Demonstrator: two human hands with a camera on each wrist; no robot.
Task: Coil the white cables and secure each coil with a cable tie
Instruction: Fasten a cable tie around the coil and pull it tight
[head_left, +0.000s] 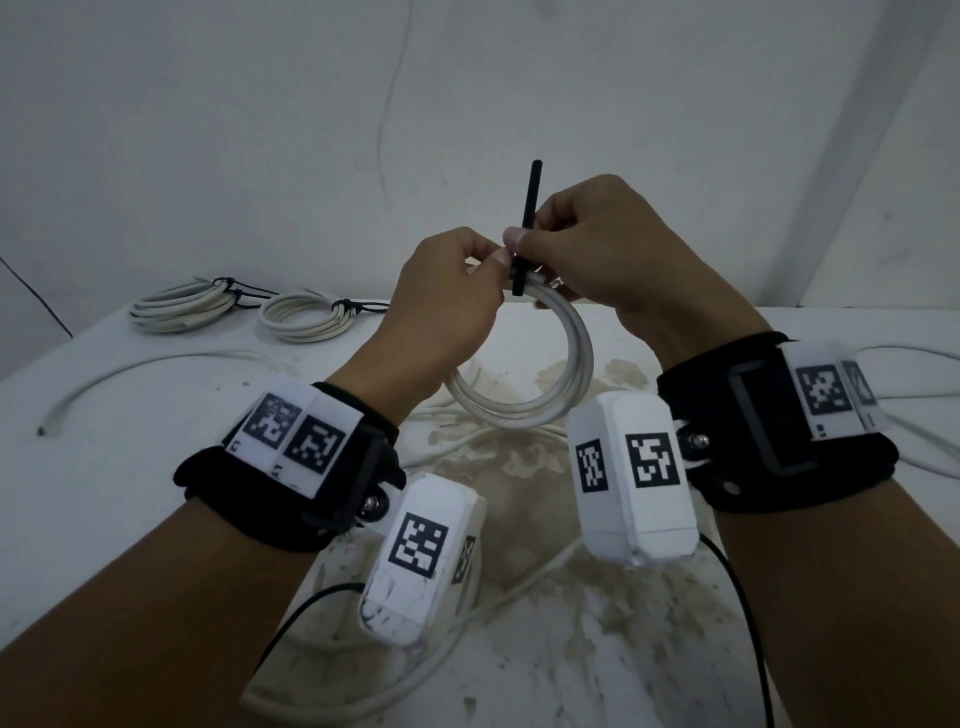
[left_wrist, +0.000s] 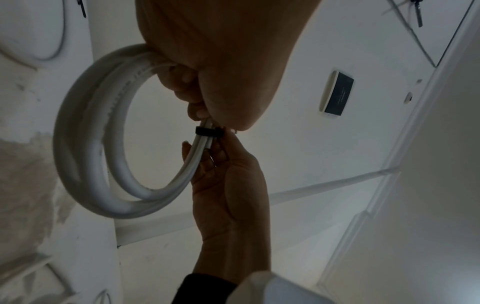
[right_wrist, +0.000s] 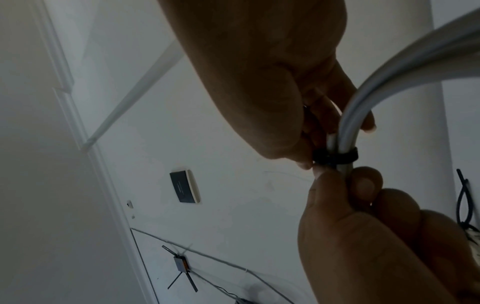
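Observation:
Above the table I hold up a white cable coil (head_left: 563, 382) of a few loops. A black cable tie (head_left: 533, 202) wraps its top, with the tail pointing straight up. My left hand (head_left: 491, 262) grips the coil's top just left of the tie, fingers curled round the strands. My right hand (head_left: 540, 228) pinches the tie's tail between thumb and forefinger, right beside the left thumb. In the left wrist view the tie (left_wrist: 207, 131) bands the coil (left_wrist: 85, 133) between both hands. The right wrist view shows the tie (right_wrist: 335, 155) around the cable (right_wrist: 389, 82).
Two tied coils (head_left: 179, 306) (head_left: 311, 314) lie at the back left of the stained white table (head_left: 104, 493). A loose white cable (head_left: 130, 374) curves across the left side. More loose cable (head_left: 467, 597) runs under my wrists, and another (head_left: 909, 358) lies at the right edge.

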